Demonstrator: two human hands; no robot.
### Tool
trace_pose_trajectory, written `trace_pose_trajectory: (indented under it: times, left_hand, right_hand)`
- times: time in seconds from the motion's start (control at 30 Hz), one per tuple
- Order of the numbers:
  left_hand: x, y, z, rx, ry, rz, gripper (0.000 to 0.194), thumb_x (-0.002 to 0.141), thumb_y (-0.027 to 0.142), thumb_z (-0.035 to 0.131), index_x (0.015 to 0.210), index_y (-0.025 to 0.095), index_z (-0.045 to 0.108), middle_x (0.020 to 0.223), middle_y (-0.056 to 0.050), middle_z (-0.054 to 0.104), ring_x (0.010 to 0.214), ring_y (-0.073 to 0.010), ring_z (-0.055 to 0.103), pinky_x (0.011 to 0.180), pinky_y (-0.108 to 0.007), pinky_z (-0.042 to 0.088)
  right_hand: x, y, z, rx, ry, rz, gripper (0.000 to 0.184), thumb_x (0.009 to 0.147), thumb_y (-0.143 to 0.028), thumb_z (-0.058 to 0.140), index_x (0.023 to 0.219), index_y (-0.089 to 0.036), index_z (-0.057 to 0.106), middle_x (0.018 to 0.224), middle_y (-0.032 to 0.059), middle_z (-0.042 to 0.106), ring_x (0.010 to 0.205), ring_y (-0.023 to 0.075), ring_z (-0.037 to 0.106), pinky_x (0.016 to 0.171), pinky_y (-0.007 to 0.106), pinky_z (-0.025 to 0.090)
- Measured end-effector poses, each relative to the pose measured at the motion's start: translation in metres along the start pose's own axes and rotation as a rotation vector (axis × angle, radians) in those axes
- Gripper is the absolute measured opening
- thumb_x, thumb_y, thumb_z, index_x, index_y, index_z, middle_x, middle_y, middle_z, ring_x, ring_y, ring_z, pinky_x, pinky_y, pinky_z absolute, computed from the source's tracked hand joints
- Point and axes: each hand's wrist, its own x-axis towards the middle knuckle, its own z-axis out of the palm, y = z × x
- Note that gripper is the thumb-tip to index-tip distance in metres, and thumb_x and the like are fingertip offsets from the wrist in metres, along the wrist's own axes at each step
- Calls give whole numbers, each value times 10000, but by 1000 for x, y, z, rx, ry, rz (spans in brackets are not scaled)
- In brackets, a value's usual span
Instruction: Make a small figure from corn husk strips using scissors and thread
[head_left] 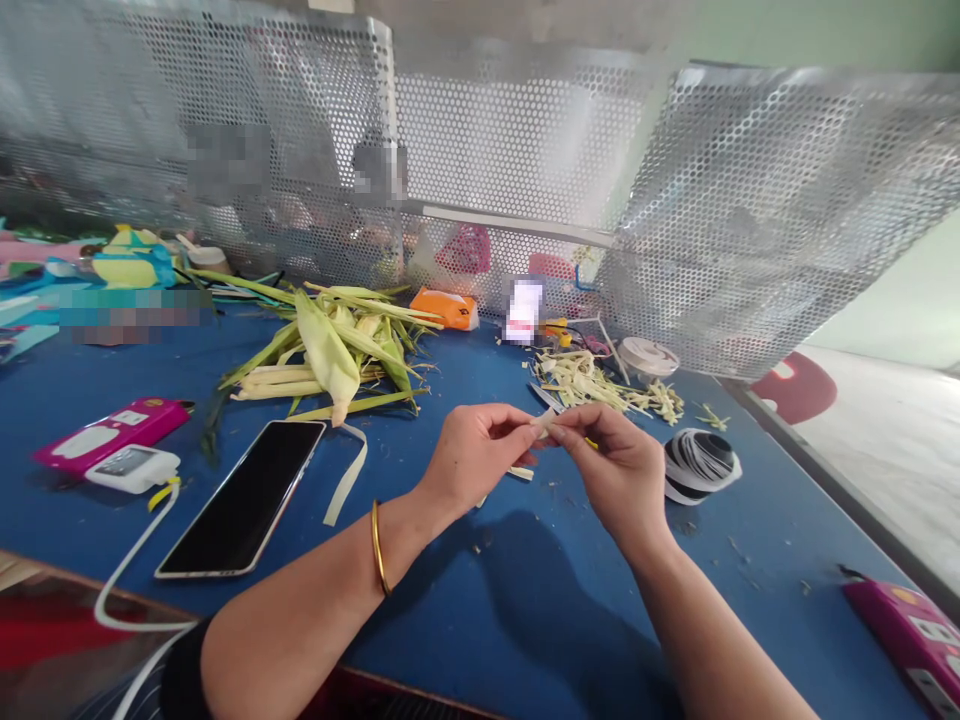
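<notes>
My left hand [480, 450], a gold bangle on its wrist, and my right hand [619, 465] meet over the middle of the blue table. Between the fingertips of both is a small pale strip [546, 422], which looks like corn husk; both hands pinch it. Part of the strip is hidden by the fingers. Just behind the hands lie scissors [545, 397], partly covered, by a heap of short husk pieces [581, 380]. A black-and-white ball of yarn [701, 465] stands right of my right hand. Under my left fingers a pale scrap [521, 473] shows.
Corn husks and leaves [330, 350] are piled back left. A black-screened phone [244, 500] and a purple packet [120, 435] lie left, with a white cable. An orange packet [446, 309], a lit phone [523, 310] and a tape roll [649, 356] stand near the perforated metal screen [517, 140].
</notes>
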Motion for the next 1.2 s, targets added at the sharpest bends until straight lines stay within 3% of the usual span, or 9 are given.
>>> trace_pose_trajectory:
  times: [0.27, 0.47, 0.7, 1.03, 1.2]
  left_hand:
    - [-1, -1, 2, 4, 7, -15, 147, 731, 291, 736, 781, 153, 731, 723, -26, 716, 634, -136, 665, 624, -241, 552]
    - [-1, 8, 1, -124, 18, -116, 104, 744, 244, 706, 723, 142, 705, 626, -8, 673, 563, -95, 608, 586, -208, 509]
    - [-1, 13, -3, -186, -17, -160, 127, 709, 256, 733, 693, 133, 702, 638, -23, 682, 549, -91, 597, 597, -222, 504]
    - [0, 7, -4, -75, -13, -34, 82, 720, 217, 715, 756, 149, 744, 685, -17, 700, 600, -97, 611, 623, -218, 527]
    - [0, 4, -5, 14, -17, 9, 124, 750, 261, 696, 798, 163, 753, 732, -25, 721, 623, -118, 641, 627, -232, 544]
  right_hand:
    - [-1, 4, 4, 23, 40, 8, 182, 816, -252, 691, 949, -230, 568, 731, -26, 668, 648, 150, 657, 656, 292, 515]
    - [0, 3, 0, -36, -52, -117, 227, 859, -224, 638, 1077, -251, 579, 777, -31, 654, 715, 144, 649, 705, 285, 511]
    - [3, 1, -6, -98, -150, -182, 16, 892, -242, 616, 895, -235, 630, 838, -8, 675, 760, 148, 651, 710, 275, 510]
    - [3, 3, 0, 2, -93, -117, 48, 841, -249, 678, 803, -223, 663, 854, 15, 725, 824, 174, 673, 737, 296, 526]
    - [2, 2, -1, -50, -45, -82, 90, 816, -287, 708, 815, -216, 653, 781, 10, 696, 735, 166, 653, 696, 299, 516]
